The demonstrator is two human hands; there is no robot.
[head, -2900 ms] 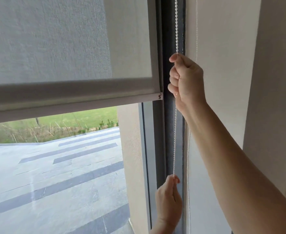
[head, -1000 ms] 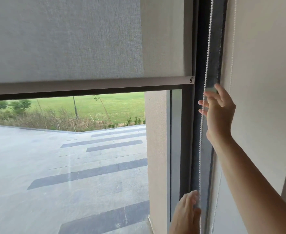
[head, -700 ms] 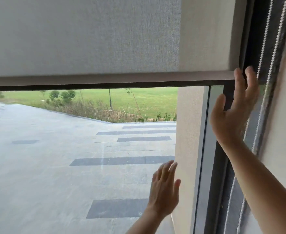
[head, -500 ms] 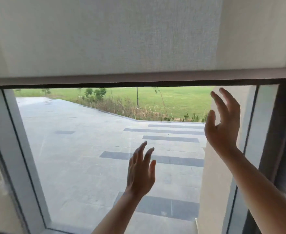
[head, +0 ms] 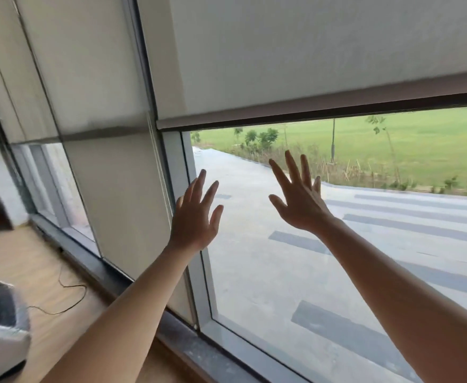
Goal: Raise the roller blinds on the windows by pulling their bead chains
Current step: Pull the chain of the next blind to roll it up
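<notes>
A grey roller blind (head: 309,51) covers the upper part of the right window, its bottom bar (head: 309,107) well above the sill. To its left a second blind (head: 88,64) hangs over the neighbouring pane, its bottom bar (head: 94,134) at a similar height. A thin bead chain (head: 159,172) runs down the frame between the two windows. My left hand (head: 195,217) is raised with fingers spread, just right of that chain and not touching it. My right hand (head: 298,197) is also up and open in front of the glass. Neither hand holds anything.
A dark stone sill (head: 199,352) runs along the window's foot. The wooden floor (head: 47,272) at the left carries a thin black cable (head: 69,297). A blurred grey and white object (head: 0,322) sits at the lower left edge. Outside lie paving and grass.
Both hands let go of the right-hand bead chain after the blind rose. The view has swung left, and both open hands now sit near the frame between the two windows.
</notes>
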